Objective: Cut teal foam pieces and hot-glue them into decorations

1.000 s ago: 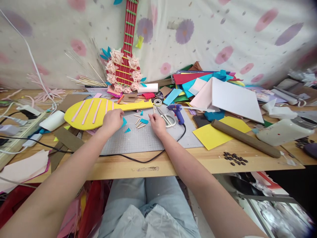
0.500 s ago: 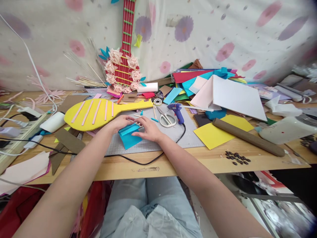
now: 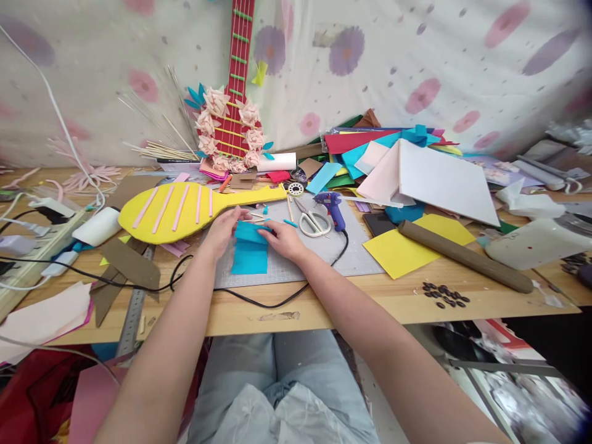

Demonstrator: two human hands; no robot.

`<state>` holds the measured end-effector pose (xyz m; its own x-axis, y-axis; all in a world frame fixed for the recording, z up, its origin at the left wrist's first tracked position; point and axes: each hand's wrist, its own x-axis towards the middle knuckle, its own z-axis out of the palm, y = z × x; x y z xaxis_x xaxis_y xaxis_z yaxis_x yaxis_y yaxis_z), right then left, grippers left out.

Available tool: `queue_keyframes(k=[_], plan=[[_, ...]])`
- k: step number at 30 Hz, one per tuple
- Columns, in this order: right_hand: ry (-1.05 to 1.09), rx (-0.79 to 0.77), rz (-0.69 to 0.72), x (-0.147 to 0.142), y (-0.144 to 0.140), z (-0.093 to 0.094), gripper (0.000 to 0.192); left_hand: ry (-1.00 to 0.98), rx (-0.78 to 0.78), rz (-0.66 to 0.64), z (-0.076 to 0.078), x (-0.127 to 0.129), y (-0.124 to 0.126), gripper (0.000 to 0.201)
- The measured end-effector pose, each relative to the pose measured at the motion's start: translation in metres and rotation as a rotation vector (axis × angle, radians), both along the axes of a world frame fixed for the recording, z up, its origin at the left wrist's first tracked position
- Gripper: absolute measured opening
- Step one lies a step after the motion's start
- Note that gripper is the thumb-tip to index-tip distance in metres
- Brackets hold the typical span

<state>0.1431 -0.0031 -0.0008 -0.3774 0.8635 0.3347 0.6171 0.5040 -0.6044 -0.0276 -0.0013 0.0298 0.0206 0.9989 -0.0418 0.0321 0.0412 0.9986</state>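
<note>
A folded blue foam sheet [image 3: 250, 254] lies on the grey cutting mat [image 3: 319, 259] at the table's middle. My left hand [image 3: 224, 229] holds its upper left edge with the fingers curled over it. My right hand [image 3: 283, 239] presses on its upper right edge. Just behind my hands lies a yellow guitar-shaped cutout [image 3: 180, 209] with pink strips on it. Small wooden sticks and blue scraps lie between the cutout and the sheet.
Scissors [image 3: 311, 221] and a blue glue gun [image 3: 330, 205] with a black cord lie right of my hands. A yellow sheet [image 3: 398, 251], a brown roll [image 3: 462, 256] and a pile of coloured sheets [image 3: 407, 166] fill the right. A power strip [image 3: 37, 243] and metal ruler [image 3: 134, 305] lie left.
A second ago my hands were among small scraps and sticks. They then brought the blue sheet onto the mat, and it now lies straighter and flatter under both hands.
</note>
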Motion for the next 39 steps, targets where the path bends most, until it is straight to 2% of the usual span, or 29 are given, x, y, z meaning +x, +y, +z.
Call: queue_keyframes(k=[4, 7, 9, 12, 14, 16, 22, 26, 30, 33, 36, 39], plan=[[0.001, -0.028, -0.048, 0.002, 0.002, 0.003, 0.029, 0.065, 0.058, -0.016, -0.011, 0.004, -0.009, 0.046], [-0.018, 0.032, -0.218, 0.012, 0.009, 0.007, 0.030, 0.057, 0.035, 0.035, -0.018, 0.002, -0.006, 0.042], [-0.072, 0.093, -0.348, 0.022, 0.016, 0.008, 0.021, 0.050, 0.029, 0.104, -0.022, 0.000, -0.003, 0.041], [-0.220, 0.072, -0.396, 0.034, 0.025, 0.004, 0.015, 0.070, 0.066, 0.146, -0.025, 0.000, -0.001, 0.038], [-0.258, 0.022, -0.380, 0.037, 0.029, 0.002, 0.010, 0.104, 0.097, 0.158, -0.025, 0.001, -0.001, 0.035], [-0.194, -0.004, -0.347, 0.036, 0.030, 0.001, 0.007, 0.130, 0.119, 0.174, -0.026, 0.002, -0.002, 0.031], [0.373, -0.146, -0.142, 0.033, 0.027, 0.010, 0.019, 0.207, 0.172, 0.224, -0.030, 0.001, -0.002, 0.024], [0.532, -0.252, -0.022, 0.031, 0.023, 0.013, 0.020, 0.305, 0.250, 0.255, -0.034, 0.001, 0.000, 0.022], [0.506, -0.285, 0.053, 0.025, 0.020, 0.008, 0.019, 0.375, 0.378, 0.286, -0.031, 0.002, -0.004, 0.022], [0.376, -0.193, 0.056, 0.019, 0.017, 0.003, 0.017, 0.451, 0.470, 0.269, -0.027, 0.005, -0.008, 0.019], [0.265, -0.084, 0.053, 0.010, 0.012, 0.002, 0.015, 0.511, 0.513, 0.195, -0.025, 0.009, -0.012, 0.021], [0.244, -0.059, 0.072, 0.003, 0.007, 0.004, 0.013, 0.561, 0.518, 0.093, -0.027, 0.012, -0.012, 0.023]])
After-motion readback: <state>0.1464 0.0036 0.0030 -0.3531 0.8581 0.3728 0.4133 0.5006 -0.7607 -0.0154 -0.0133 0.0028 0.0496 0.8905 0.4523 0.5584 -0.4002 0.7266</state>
